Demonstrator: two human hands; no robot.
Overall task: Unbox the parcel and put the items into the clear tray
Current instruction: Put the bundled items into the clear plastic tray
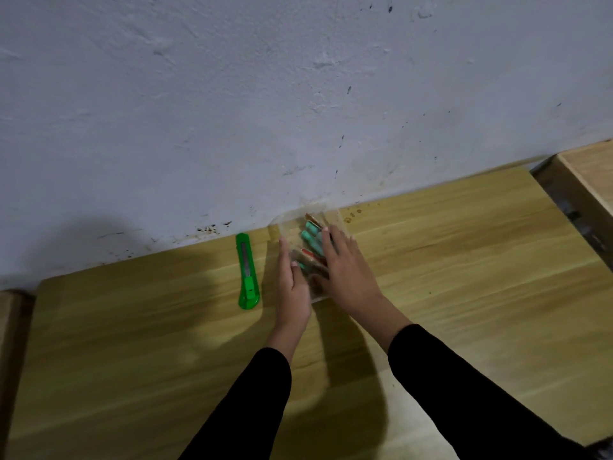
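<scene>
A clear tray (pixel 284 224) stands on the wooden table close to the wall. Inside it lie several items, among them teal-capped pieces (pixel 310 239) and brown and red packets (pixel 311 264). My left hand (pixel 292 287) lies along the tray's left side with its fingers straight and the thumb over the rim. My right hand (pixel 346 270) rests flat with straight fingers over the tray's right side, covering part of the contents. No parcel box shows near the hands.
A green utility knife (pixel 247 272) lies on the table (pixel 464 267) just left of the tray, pointing toward the wall (pixel 298 94). A wooden box or cabinet (pixel 583 187) stands at the far right edge. A second wooden surface (pixel 10 327) borders the far left.
</scene>
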